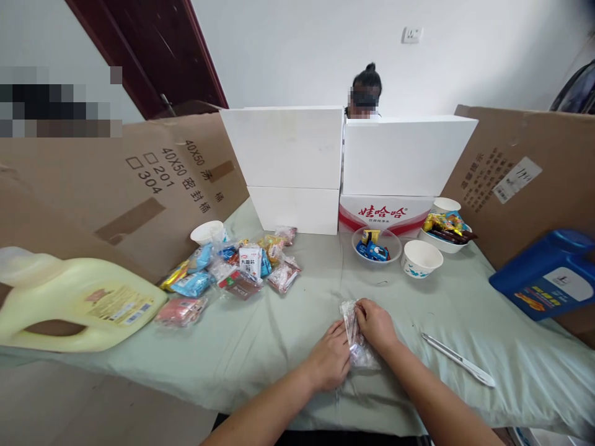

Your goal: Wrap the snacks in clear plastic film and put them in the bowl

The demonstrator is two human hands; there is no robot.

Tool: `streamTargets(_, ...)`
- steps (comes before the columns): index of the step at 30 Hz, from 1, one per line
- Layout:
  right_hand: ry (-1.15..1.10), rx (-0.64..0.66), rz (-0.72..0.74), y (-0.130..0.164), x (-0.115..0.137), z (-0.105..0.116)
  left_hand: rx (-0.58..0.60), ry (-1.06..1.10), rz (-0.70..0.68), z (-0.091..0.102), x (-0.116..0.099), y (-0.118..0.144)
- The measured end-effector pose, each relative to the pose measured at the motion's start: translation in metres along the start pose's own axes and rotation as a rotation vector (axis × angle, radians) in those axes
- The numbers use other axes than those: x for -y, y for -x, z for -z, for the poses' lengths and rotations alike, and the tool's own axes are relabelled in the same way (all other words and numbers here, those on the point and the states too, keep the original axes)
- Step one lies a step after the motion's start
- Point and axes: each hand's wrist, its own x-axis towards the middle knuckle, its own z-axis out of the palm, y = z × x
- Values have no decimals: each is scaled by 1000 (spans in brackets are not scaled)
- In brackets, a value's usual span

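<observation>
A crinkled clear plastic packet with something brownish inside lies at the front middle of the cloth-covered table. My left hand presses against its left side, fingers bent at the plastic. From the right, my right hand pinches the packet's upper part between thumb and fingers. Part of the packet is hidden by both hands. To the right of them, a white utility knife rests on the cloth, touched by neither hand.
A pile of snack packets lies left of centre. Behind my hands stand a clear bowl with wrapped snacks, a paper bowl and a filled bowl. Yellow and blue bottles flank the table. White boxes stand behind; a person sits beyond.
</observation>
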Motion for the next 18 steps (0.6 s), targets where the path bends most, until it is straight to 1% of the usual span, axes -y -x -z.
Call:
streamTargets(2, 52, -1, -13, -2, 1, -2, -44, 39, -23, 0, 2, 4)
streamTargets(3, 78, -2, -19, -3, 2, -3, -92, 59, -25, 0, 4, 6)
streamTargets(7, 166, -10, -24, -3, 6, -9, -410, 104, 89, 7, 7, 11)
streamTargets(8, 184, -13, -24, -2, 7, -11, -456, 104, 100, 11, 8, 9)
streamTargets(9, 200, -17, -25, -2, 8, -12, -462, 103, 87, 15, 9, 6)
streamTargets(10, 216, -19, -26, -1, 9, -13, -434, 100, 57, 18, 10, 0)
streamTargets(12, 242, -21, -23, -1, 10, -13, -320, 82, 7, 22, 13, -12)
streamTargets(13, 253, -22, -18, -1, 10, -11, -263, 61, 4, 22, 15, -17)
streamTargets(15, 272, -31, -1, -2, 6, -4, -182, 10, 37, 19, 20, -25)
streamTargets(18, 303, -97, -13, -1, -3, 14, -137, -26, 82, 13, 25, -28)
